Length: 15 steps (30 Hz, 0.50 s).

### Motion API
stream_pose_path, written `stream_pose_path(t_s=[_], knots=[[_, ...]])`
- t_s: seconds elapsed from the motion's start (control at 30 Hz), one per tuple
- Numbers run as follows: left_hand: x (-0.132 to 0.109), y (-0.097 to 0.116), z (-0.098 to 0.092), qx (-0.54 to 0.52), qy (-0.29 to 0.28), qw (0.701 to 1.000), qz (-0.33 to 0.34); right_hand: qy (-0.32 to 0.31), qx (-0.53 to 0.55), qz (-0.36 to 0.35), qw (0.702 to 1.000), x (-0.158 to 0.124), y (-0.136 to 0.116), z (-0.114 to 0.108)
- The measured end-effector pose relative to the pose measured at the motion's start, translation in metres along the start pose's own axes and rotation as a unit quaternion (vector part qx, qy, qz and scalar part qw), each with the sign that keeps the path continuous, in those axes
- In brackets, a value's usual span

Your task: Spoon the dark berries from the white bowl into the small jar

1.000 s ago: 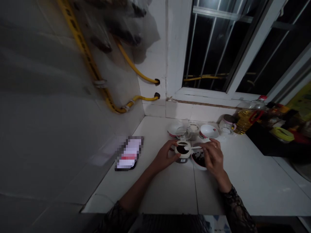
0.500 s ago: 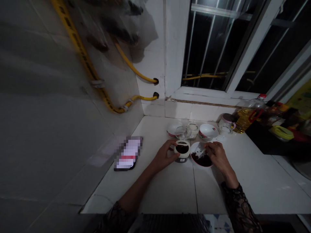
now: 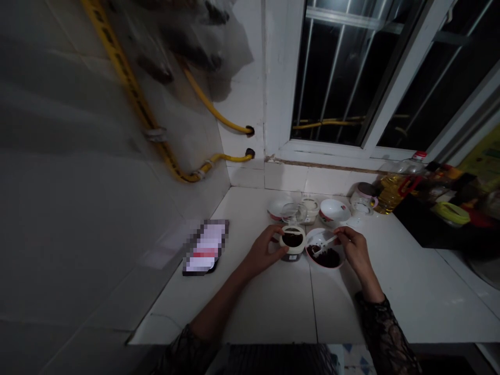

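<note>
My left hand [image 3: 264, 249] is wrapped round a small white jar [image 3: 292, 242] with dark contents, standing on the white counter [image 3: 273, 307]. Just right of the jar sits a white bowl [image 3: 325, 254] holding a dark mass. My right hand [image 3: 354, 249] pinches the handle of a white spoon [image 3: 324, 245] whose tip rests inside that bowl. Both forearms come up from the bottom of the view, in dark lace sleeves.
Behind the jar stand two white bowls [image 3: 334, 210], a glass cup [image 3: 291, 212] and a lidded pot [image 3: 361, 195]. An oil bottle [image 3: 394, 185] and dark clutter fill the right. A flat packet [image 3: 205, 247] lies left. Yellow hoses [image 3: 175, 166] run along the tiled wall.
The spoon has gone from over the jar into the bowl on the right, and my right hand has drawn back to the bowl's right rim. My left hand has stayed on the jar.
</note>
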State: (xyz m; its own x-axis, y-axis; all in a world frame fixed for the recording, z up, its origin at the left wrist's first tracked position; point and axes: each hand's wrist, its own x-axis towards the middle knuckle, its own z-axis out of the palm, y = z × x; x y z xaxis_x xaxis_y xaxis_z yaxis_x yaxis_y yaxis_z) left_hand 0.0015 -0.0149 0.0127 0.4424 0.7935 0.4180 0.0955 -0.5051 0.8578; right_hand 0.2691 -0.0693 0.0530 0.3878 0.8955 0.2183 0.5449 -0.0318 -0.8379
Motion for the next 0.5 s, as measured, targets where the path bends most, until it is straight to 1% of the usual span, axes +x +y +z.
stream_pose_path(t_s=[0.1,0.33,0.5], knots=[[-0.0001,-0.0006,0.0002,0.000,0.002,1.000,0.000,0.000,0.000,0.003,1.000,0.0000,0.0001,0.0006],[-0.0001,0.0003,-0.0003,-0.001,0.002,1.000,-0.008,-0.011,0.101,0.025,0.994,0.0025,-0.0035,0.0004],[0.0000,0.0016,-0.0003,-0.001,0.000,1.000,-0.011,-0.001,0.100,0.029,0.995,0.0049,0.0007,0.0007]])
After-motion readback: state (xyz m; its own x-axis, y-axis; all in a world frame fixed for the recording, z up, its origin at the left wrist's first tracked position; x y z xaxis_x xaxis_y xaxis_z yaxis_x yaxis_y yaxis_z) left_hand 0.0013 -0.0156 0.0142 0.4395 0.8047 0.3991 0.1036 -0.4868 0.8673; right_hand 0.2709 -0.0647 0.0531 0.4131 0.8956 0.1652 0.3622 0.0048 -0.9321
